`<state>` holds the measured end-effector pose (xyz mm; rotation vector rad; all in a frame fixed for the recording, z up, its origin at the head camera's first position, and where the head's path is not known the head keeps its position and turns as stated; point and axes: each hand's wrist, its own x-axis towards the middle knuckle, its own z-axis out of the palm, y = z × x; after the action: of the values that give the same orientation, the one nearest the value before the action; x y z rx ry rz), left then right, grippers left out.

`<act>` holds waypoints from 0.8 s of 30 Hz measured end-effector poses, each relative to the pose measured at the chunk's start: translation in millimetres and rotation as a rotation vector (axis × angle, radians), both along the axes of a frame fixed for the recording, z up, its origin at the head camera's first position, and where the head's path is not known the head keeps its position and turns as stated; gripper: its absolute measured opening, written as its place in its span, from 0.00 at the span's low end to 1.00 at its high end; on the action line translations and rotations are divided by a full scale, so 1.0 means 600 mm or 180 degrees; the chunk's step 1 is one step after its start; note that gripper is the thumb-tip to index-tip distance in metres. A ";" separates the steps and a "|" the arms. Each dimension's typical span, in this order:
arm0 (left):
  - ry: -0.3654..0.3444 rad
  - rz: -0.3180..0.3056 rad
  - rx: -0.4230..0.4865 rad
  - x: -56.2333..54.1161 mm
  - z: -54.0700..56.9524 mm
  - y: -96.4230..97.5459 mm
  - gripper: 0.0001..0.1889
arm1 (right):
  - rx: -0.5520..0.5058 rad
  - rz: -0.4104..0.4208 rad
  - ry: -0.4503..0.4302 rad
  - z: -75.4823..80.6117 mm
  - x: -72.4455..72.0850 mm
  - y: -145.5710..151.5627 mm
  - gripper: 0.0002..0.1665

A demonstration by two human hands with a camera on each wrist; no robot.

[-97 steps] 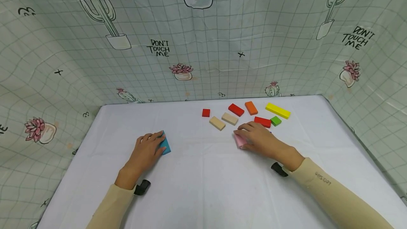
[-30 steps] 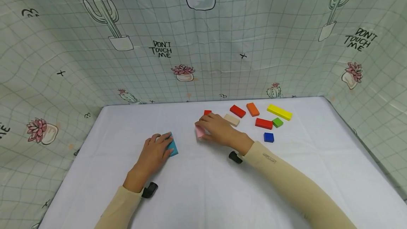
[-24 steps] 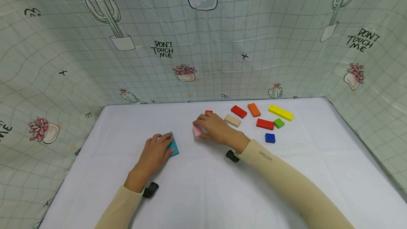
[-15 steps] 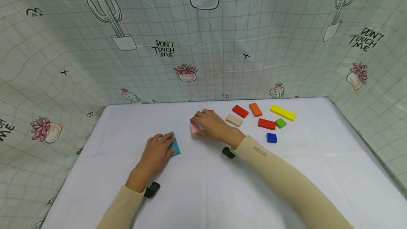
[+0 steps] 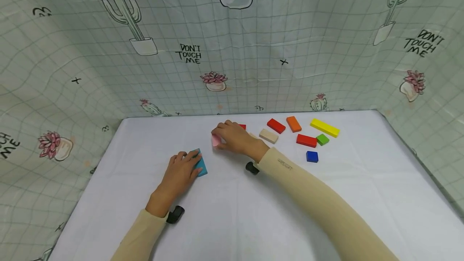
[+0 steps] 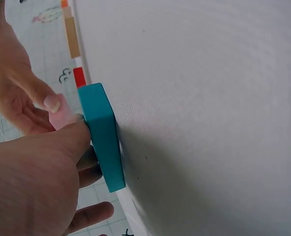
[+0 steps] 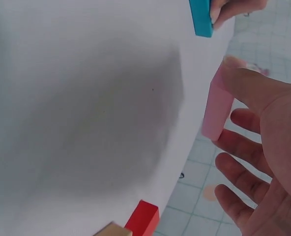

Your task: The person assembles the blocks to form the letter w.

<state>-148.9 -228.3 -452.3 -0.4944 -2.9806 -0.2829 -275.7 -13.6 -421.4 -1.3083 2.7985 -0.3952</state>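
Note:
On the left part of the white table, my left hand (image 5: 179,174) grips a flat teal block (image 5: 201,166) between thumb and fingers. In the left wrist view the teal block (image 6: 102,135) lies along the tabletop with the thumb at its near side. My right hand (image 5: 235,138), farther back and to the right, pinches a pink block (image 5: 216,141) between thumb and fingertips. The right wrist view has the pink block (image 7: 218,110) held by its two ends, its shadow on the cloth. A small gap separates the pink block from the teal one.
Right of my right hand lie loose blocks: a beige one (image 5: 268,135), a red one (image 5: 276,125), an orange one (image 5: 294,124), a long yellow one (image 5: 324,127), another red one (image 5: 306,140), a green one (image 5: 322,139) and a blue one (image 5: 312,156). A small red block (image 5: 242,127) is partly hidden.
My right hand has carried the pink block leftward from beside the red and green blocks, uncovering the blue one. My left hand has shifted slightly right with the teal block.

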 end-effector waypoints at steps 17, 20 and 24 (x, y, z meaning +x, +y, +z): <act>0.0085 0.0010 0.0006 0.002 -0.001 0.002 0.24 | 0.0073 -0.0036 -0.0099 -0.005 -0.013 -0.051 0.29; 0.0072 0.0012 0.0015 0.003 0.002 0.002 0.24 | 0.0105 -0.0068 -0.0116 -0.006 -0.017 -0.059 0.29; 0.0085 -0.0001 0.0026 0.003 0.004 0.004 0.23 | 0.0141 -0.0121 -0.0127 -0.011 -0.023 -0.066 0.28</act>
<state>-147.2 -226.1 -450.1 -0.4939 -2.9522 -0.2860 -289.6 -53.5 -427.8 -1.2266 2.7862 -0.3544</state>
